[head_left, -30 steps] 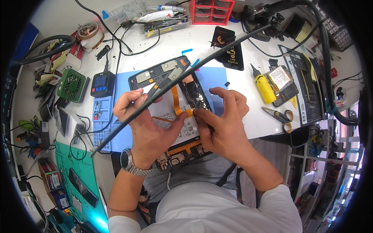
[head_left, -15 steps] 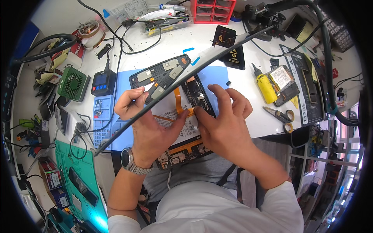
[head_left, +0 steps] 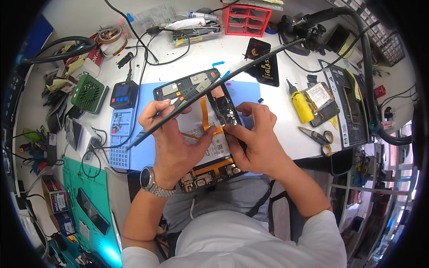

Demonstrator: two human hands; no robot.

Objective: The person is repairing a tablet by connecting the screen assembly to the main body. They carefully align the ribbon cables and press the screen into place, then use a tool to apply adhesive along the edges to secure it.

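Observation:
An opened tablet with a pale battery (head_left: 213, 151), black inner frame (head_left: 225, 107) and exposed circuit board (head_left: 205, 177) lies before me, overhanging the table's near edge. Over it rises a thin dark-edged panel (head_left: 232, 70), seen nearly edge-on. My left hand (head_left: 172, 143) is closed around that panel, its thumb reaching down to an orange flex cable (head_left: 205, 114). Fingers of my right hand (head_left: 257, 138) are drawn together at the cable's end beside the battery; their contact is partly hidden. Behind the panel lies a black perforated cover (head_left: 172, 89) with metal plates.
A blue mat (head_left: 250, 91) lies underneath. Scissors (head_left: 322, 137), a yellow bottle (head_left: 301, 107) and an opened phone (head_left: 322, 105) sit right. To the left stand a small-screened device (head_left: 124, 94) and green fan (head_left: 89, 94). Red drawers (head_left: 246, 20) stand at the back.
The panel lies at a flatter slant, its near end higher in view. My right fingers have curled in closer together, while my left thumb stays at the orange cable. The whole view has shifted slightly.

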